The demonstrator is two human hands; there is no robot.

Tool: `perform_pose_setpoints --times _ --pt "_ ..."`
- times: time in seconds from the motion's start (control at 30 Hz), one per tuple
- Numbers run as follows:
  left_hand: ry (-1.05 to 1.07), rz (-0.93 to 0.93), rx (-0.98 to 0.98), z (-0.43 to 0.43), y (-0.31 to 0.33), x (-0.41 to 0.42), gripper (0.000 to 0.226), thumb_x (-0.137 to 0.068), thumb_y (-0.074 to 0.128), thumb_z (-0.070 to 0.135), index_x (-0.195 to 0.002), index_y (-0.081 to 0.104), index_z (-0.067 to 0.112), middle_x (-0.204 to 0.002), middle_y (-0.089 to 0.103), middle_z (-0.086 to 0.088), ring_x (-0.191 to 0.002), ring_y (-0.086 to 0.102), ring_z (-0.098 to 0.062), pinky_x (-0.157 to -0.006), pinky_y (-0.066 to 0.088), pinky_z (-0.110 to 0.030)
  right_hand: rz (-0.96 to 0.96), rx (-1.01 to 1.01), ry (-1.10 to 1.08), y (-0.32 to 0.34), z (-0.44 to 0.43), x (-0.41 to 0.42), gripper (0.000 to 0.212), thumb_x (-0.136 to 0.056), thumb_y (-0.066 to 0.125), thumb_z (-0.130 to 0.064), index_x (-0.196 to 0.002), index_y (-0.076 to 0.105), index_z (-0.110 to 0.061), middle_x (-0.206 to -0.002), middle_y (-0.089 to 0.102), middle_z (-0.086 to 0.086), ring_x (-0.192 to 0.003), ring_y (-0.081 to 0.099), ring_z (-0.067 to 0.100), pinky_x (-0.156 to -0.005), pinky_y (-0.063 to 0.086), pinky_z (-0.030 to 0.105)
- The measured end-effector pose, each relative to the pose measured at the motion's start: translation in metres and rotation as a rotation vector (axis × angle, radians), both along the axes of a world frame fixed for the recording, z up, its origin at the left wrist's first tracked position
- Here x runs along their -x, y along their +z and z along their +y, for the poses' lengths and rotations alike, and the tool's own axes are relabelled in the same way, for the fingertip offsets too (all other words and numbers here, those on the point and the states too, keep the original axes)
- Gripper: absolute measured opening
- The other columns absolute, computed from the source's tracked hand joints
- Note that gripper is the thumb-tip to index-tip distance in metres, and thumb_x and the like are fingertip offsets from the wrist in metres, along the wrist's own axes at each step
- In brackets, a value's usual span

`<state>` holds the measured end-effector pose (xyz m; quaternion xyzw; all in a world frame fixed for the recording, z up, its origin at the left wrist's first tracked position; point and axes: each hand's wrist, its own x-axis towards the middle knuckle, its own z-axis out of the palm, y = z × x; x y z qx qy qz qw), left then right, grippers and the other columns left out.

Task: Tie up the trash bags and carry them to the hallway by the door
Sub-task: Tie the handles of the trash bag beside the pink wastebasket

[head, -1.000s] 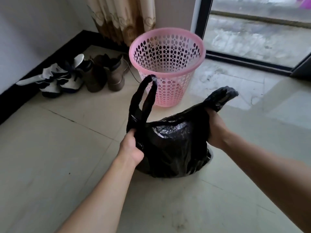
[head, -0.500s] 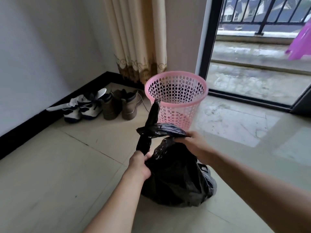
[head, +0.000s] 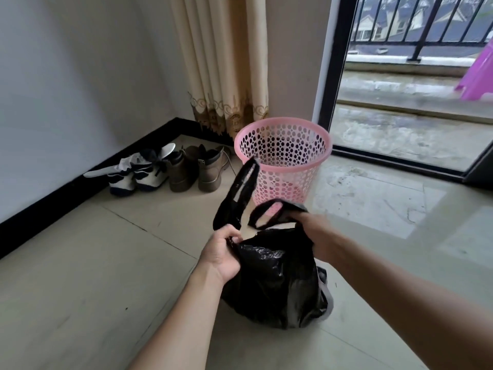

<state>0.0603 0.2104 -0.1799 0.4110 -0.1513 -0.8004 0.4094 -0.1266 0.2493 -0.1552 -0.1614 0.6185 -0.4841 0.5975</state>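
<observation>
Bag: black trash bag [head: 274, 279] sits on the tiled floor [head: 80, 276] in front of me, full and crinkled, its mouth not yet knotted.
Left grip: my left hand [head: 222, 253] is closed around the base of the left handle loop [head: 238, 198], at the bag's upper left corner.
Left loop: it stands up from my fist, tilted a little to the right, its top overlapping the pink basket's wall in this view.
Right grip: my right hand [head: 316, 232] is clenched on the base of the right handle loop [head: 272, 212], at the bag's upper right; my fingertips are hidden in the plastic.
Right loop: it bends over to the left, toward the other loop; the two loops are near each other but not touching.
Basket: pink perforated wastebasket [head: 284, 158] stands upright just behind the bag, near the curtain [head: 226, 62].
Shoes: white-and-dark sneakers [head: 136, 172] and brown boots [head: 197, 168] are lined up along the black skirting, left of the basket.
Door: glass balcony door [head: 410, 84] is to the right, well apart from the bag.
</observation>
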Motion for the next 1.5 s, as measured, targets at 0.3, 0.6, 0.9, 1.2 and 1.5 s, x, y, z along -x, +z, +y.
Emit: perform_pose_setpoints --times 0.3,0.6,0.9,1.2,1.5 --pt "0.146 0.049 0.016 -0.008 0.02 0.002 0.04 -0.096 0.04 0.012 -0.057 0.049 0.008 -0.049 0.048 -0.005 -0.054 0.054 -0.022 -0.07 0.051 -0.041 -0.337 0.09 -0.356 0.006 -0.02 0.014 0.03 -0.103 0.042 -0.018 -0.075 0.046 -0.01 -0.036 0.037 -0.005 -0.028 0.038 0.007 -0.034 0.036 0.016" --pt "-0.27 -0.804 0.25 0.007 0.02 0.033 0.062 -0.096 0.031 0.055 -0.055 0.041 0.01 -0.04 0.035 0.0 -0.031 0.029 -0.013 -0.038 0.026 -0.022 0.155 -0.163 -0.055 -0.018 -0.016 0.005 0.033 -0.099 0.051 -0.036 -0.083 0.046 -0.008 -0.057 0.035 0.005 -0.042 0.031 0.015 -0.045 0.029 0.024" --pt "-0.258 -1.522 0.711 0.01 0.02 0.038 0.03 -0.09 0.042 0.034 -0.07 0.048 0.013 -0.074 0.067 -0.01 -0.069 0.065 -0.033 -0.064 0.05 -0.035 0.587 -0.033 0.01 -0.049 -0.017 0.009 0.01 -0.097 0.048 -0.009 -0.089 0.054 -0.012 -0.078 0.054 0.006 -0.066 0.052 0.019 -0.055 0.043 0.024" --pt "-0.426 -1.721 0.727 0.005 0.015 0.03 0.024 -0.096 0.042 0.027 -0.084 0.053 0.009 -0.086 0.06 -0.01 -0.075 0.049 -0.03 -0.066 0.039 -0.032 0.102 0.088 0.346 -0.014 -0.011 -0.001 0.034 -0.069 0.067 -0.031 -0.096 0.059 -0.012 -0.072 0.052 0.001 -0.056 0.043 0.011 -0.052 0.038 0.025" --pt "-0.668 -1.015 0.54 0.013 0.001 0.026 0.005 -0.085 0.061 0.018 -0.085 0.06 0.013 -0.076 0.066 -0.005 -0.069 0.063 -0.02 -0.069 0.054 -0.034 -0.321 0.068 -0.069 -0.004 -0.018 0.005 0.032 -0.1 0.049 -0.034 -0.117 0.065 -0.012 -0.085 0.075 0.005 -0.06 0.065 0.017 -0.059 0.05 0.029"
